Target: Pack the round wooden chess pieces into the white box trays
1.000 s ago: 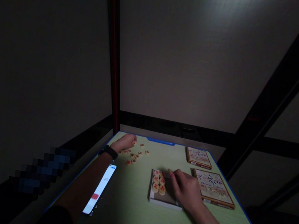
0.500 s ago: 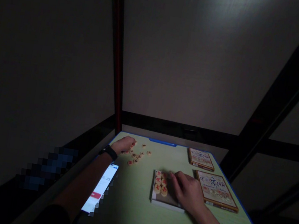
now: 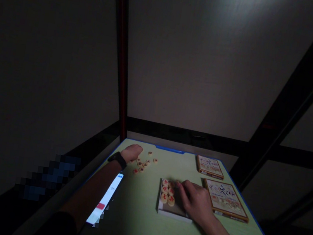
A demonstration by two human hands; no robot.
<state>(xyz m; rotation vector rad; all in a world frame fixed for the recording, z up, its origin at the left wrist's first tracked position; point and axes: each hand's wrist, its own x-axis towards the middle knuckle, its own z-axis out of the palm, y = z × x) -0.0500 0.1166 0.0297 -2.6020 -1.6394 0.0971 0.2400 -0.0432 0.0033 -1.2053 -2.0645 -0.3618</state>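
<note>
Over the far left of the table, my left hand (image 3: 131, 152) is closed, knuckles up, beside loose round Chinese chess pieces (image 3: 141, 169). Its fingertips are turned away, so whatever it grips is hidden. My right hand (image 3: 195, 199) reaches over a shallow open box (image 3: 174, 215), its thumb and fingers bent together near the inner far side. What lies between those fingertips is too dark to make out. Several pieces with red characters (image 3: 163, 198) stand in rows along the box's left side; the hand covers part of the inside.
Two closed Chinese chess boxes (image 3: 225, 198) (image 3: 210, 167) lie along the table's right side. A lit phone (image 3: 102, 203) is under my left forearm. The green table (image 3: 139, 232) has a blue edge, with walls behind and to the left.
My left hand has shifted slightly right and rolled over, covering pieces that showed by its fingers. My right hand stays almost still over the box.
</note>
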